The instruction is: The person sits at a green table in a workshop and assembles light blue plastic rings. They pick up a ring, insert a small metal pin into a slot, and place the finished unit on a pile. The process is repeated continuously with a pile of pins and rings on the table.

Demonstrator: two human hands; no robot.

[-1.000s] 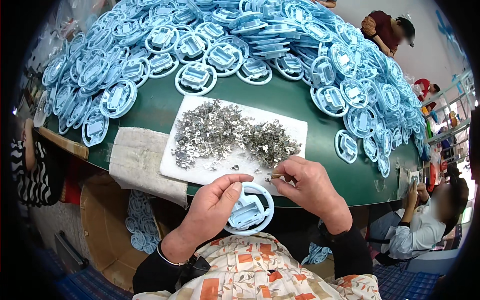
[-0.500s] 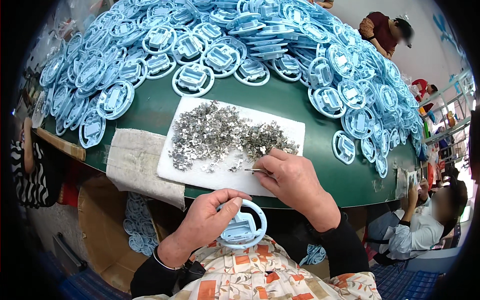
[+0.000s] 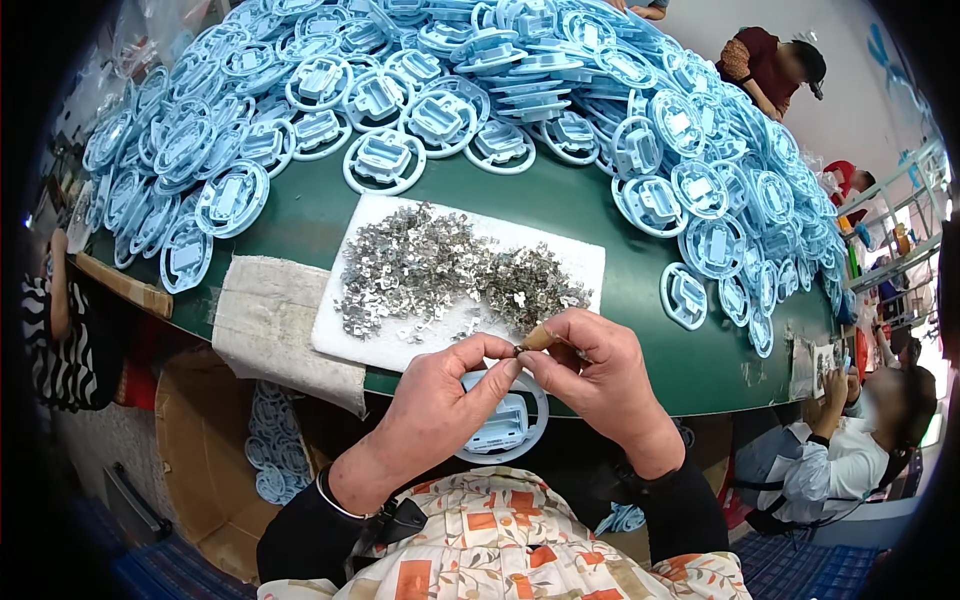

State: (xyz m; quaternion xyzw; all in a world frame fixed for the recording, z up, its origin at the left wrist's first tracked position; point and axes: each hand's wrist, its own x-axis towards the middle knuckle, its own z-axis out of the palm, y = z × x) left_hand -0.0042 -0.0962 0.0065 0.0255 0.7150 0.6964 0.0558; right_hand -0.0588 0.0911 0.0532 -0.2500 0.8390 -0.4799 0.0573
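Two hands: left hand (image 3: 440, 405), right hand (image 3: 598, 375), meeting at 6 o'clock. One blue ring part (image 3: 500, 432) under hands. One white tray (image 3: 380, 340), centre. Metal clips (image 3: 440, 270) on tray: one heap, too many to count. One grey cloth (image 3: 270, 320) at 8 o'clock. Blue ring parts (image 3: 385, 160) on green bench (image 3: 560, 210), 9 through 3 o'clock: dozens, uncountable. Other people: three at 1 to 4 o'clock, one at 9 o'clock.

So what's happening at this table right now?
A person sits at a green table. The left hand holds a round light-blue plastic part in front of the body, while the right hand meets it at the fingertips, apparently pinching a small metal clip. A white tray heaped with metal clips lies ahead, with piles of blue parts beyond.
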